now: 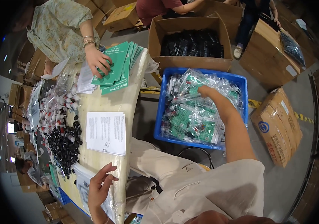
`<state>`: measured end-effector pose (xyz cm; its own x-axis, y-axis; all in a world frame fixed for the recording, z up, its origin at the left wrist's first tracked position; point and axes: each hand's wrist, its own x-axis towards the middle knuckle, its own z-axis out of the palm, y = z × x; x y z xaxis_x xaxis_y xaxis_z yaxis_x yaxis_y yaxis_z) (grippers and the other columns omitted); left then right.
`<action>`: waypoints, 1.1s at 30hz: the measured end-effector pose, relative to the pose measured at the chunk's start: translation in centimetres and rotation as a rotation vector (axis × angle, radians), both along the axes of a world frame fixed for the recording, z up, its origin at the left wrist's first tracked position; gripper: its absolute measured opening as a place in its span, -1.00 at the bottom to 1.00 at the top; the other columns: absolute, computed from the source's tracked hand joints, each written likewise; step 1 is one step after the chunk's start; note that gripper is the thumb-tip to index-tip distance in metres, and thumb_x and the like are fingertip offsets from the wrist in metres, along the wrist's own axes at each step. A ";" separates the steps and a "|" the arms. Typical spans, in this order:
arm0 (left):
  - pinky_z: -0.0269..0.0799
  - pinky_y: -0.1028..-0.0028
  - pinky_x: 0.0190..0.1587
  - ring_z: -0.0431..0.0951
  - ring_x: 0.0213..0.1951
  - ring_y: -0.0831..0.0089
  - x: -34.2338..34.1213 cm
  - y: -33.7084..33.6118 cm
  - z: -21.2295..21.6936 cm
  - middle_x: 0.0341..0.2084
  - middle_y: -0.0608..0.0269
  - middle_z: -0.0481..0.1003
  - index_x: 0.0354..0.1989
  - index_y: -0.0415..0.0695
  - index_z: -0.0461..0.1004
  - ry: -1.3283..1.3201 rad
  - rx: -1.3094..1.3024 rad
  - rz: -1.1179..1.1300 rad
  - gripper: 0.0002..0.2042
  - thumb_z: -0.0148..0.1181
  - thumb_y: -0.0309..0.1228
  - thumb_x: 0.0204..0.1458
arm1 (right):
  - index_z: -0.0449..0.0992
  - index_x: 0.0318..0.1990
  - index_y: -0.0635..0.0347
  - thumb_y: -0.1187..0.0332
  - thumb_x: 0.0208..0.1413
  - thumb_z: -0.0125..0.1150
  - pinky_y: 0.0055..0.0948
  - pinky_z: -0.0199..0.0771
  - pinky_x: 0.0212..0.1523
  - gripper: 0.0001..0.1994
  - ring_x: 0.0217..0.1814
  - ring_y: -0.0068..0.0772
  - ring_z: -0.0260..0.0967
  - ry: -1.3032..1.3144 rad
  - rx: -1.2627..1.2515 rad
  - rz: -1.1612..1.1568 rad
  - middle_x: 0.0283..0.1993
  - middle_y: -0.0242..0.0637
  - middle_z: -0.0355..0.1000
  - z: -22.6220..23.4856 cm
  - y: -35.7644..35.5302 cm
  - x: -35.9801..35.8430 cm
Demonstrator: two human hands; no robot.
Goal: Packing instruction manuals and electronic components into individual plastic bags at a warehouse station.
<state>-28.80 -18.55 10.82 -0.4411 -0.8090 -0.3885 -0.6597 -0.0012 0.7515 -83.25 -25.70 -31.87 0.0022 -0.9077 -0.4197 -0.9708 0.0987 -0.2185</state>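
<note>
So, our blue rectangular plastic bin point(244, 99) holds clear, crinkly plastic bags point(222, 85) with flat green booklets point(178, 121): probably light, slippery; we'd pinch an edge. Left hand point(98, 188) relaxed, empty; right hand point(205, 91) on the bags, can't tell if gripping.

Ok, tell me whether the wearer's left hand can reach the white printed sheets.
Probably yes: the left hand looks empty, and nothing visible blocks its way to the white printed sheets.

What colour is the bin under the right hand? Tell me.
The bin is blue, seen best in the head view.
</note>
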 end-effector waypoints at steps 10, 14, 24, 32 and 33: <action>0.39 0.58 -0.36 0.55 -0.35 0.50 -0.3 0.0 -0.5 -0.13 0.11 0.49 0.13 -0.21 0.29 0.045 -0.026 -0.067 -0.61 -0.03 -0.61 0.08 | 0.55 -0.18 0.09 0.43 -0.20 0.14 -0.19 0.43 -0.12 -0.68 -0.07 -0.05 0.42 0.120 0.009 0.013 -0.15 -0.09 0.48 9.2 -3.0 -1.6; 0.39 0.58 -0.36 0.54 -0.35 0.49 0.3 -0.3 -0.8 -0.13 0.09 0.49 0.13 -0.20 0.28 0.067 -0.037 -0.073 -0.61 -0.04 -0.61 0.07 | 0.57 -0.31 0.13 0.44 -0.18 0.10 -0.18 0.44 -0.16 -0.78 -0.11 -0.06 0.44 0.157 -0.147 -0.012 -0.20 -0.08 0.49 15.4 -1.6 -3.8; 0.39 0.59 -0.38 0.54 -0.36 0.48 3.6 0.3 -1.9 -0.15 0.07 0.50 0.12 -0.20 0.30 0.063 -0.046 0.023 -0.62 -0.04 -0.56 0.08 | 0.56 -0.45 0.18 0.39 -0.10 0.04 -0.12 0.46 -0.33 -0.84 -0.28 -0.04 0.48 0.352 -0.170 -0.653 -0.35 -0.02 0.49 9.6 19.2 -1.3; 0.39 0.57 -0.36 0.54 -0.35 0.48 1.9 -0.4 -2.3 -0.14 0.10 0.50 0.12 -0.18 0.31 0.067 -0.008 -0.020 -0.63 -0.01 -0.52 0.10 | 0.45 -0.25 0.27 0.38 -0.04 -0.03 -0.06 0.45 -0.22 -0.77 -0.20 0.12 0.45 0.031 -0.047 -0.899 -0.27 0.09 0.47 -3.9 21.7 7.0; 0.39 0.57 -0.36 0.54 -0.35 0.49 1.9 -0.4 -2.5 -0.14 0.10 0.49 0.12 -0.18 0.31 0.072 -0.010 -0.035 -0.63 -0.01 -0.52 0.10 | 0.44 -0.27 0.28 0.39 -0.07 -0.03 -0.05 0.43 -0.18 -0.77 -0.18 0.14 0.43 0.007 -0.064 -0.955 -0.25 0.11 0.45 -4.2 21.4 6.7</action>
<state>-26.91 -18.97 8.27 -0.4957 -0.7961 -0.3470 -0.6036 0.0285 0.7968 -76.53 -4.29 -36.04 -0.7532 -0.5461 -0.3666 -0.4877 0.8377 -0.2457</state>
